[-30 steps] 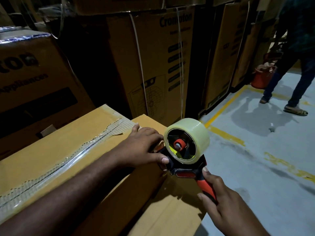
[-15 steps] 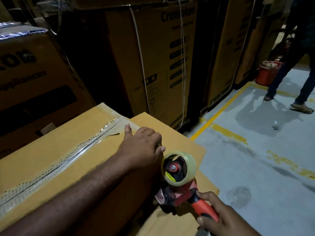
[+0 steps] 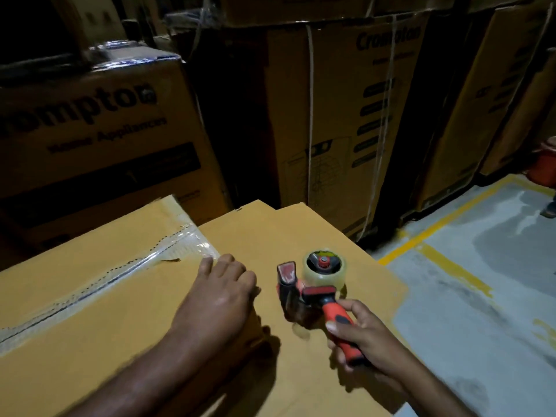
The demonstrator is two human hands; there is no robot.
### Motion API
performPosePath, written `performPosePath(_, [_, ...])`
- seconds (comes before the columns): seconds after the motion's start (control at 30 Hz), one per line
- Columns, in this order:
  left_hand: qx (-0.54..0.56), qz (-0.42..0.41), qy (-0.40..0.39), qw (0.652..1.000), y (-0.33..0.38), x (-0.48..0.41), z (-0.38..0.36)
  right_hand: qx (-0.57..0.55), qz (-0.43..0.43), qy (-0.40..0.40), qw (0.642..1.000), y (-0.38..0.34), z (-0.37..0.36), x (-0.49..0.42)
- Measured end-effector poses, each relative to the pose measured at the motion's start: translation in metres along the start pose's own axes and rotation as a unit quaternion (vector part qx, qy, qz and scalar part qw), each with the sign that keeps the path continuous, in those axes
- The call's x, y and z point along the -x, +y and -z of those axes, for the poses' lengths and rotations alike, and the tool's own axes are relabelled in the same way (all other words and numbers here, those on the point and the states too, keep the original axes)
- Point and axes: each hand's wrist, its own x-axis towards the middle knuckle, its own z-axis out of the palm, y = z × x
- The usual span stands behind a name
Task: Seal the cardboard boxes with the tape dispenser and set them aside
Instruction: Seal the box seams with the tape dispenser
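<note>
We see the left hand [image 3: 218, 299] lying flat, fingers [image 3: 224, 263] spread and holding nothing, on the top of the taped cardboard box [image 3: 90, 320]. Its fingertips reach the near end of the clear tape strip [image 3: 126, 269] that runs along the box seam away from them. The right hand [image 3: 365, 335] has its fingers wrapped tight around the red handle of the tape dispenser [image 3: 313, 284]. Ahead of those fingers the dispenser's roll of clear tape [image 3: 324, 270] sits over a lower sheet of flat cardboard [image 3: 331, 233]; it seems to rest on the sheet, though blur keeps us from being sure. Beyond both hands stand stacked printed cartons [image 3: 346, 115], and to the right of the right-hand fingers lies grey floor [image 3: 481, 266] with yellow lines.
</note>
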Motion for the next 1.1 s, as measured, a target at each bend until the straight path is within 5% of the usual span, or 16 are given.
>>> performPosePath(0.3, [0.004,0.088,-0.054,0.995,0.023,0.015,0.004,0.195,0.0,-0.009,0.981,0.016,-0.07,-0.099])
performPosePath(0.37, [0.075,0.098,-0.055,0.991,0.021,0.012,0.009,0.334,0.004,0.017,0.942,0.021,-0.074,-0.098])
performPosePath(0.47, [0.282,0.165,-0.039,0.944,0.006,0.007,0.031,0.568,0.088,0.097,0.813,-0.003,-0.085,-0.088])
performPosePath(0.53, [0.313,0.198,0.009,0.929,-0.009,-0.001,0.041,0.527,0.216,0.151,0.808,-0.033,-0.104,-0.07])
performPosePath(0.63, [0.241,0.238,0.05,0.939,-0.039,-0.025,0.033,0.423,0.383,0.13,0.811,-0.07,-0.152,-0.046])
performPosePath(0.77, [0.145,0.305,-0.083,0.938,-0.077,-0.055,0.004,0.491,0.306,0.103,0.809,-0.067,-0.193,-0.052])
performPosePath(1.1, [0.065,0.35,-0.16,0.921,-0.111,-0.1,-0.012,0.56,0.29,0.127,0.765,-0.063,-0.186,-0.048])
